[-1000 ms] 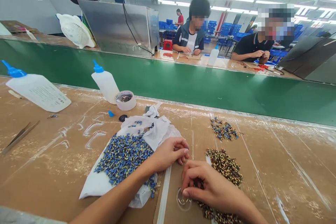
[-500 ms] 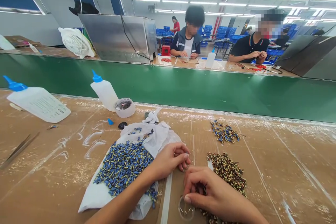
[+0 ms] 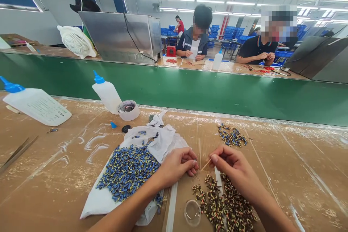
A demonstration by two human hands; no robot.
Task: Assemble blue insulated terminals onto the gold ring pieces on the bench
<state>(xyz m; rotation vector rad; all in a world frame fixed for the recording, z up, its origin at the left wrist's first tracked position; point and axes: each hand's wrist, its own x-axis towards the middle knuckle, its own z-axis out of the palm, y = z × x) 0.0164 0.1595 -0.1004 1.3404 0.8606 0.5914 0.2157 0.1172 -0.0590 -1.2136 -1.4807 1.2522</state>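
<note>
My right grip (image 3: pixel 232 162) pinches a stick (image 3: pixel 206 165) that slants from my fingertips down toward my left grip (image 3: pixel 178 165), curled so I cannot tell whether it holds anything.

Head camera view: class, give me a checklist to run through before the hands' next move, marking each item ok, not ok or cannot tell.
1. Thin stick gripped by the right hand: ok.
2. Piece secured in the left hand: cannot tell; fingers closed, contents too small to see.
3. Clear cup upright, left of the brown pile: ok.
4. Liquid in that cup: cannot tell.
5. All blue pieces on the white sheet: not ok; a small pile lies beyond the right hand.
</note>
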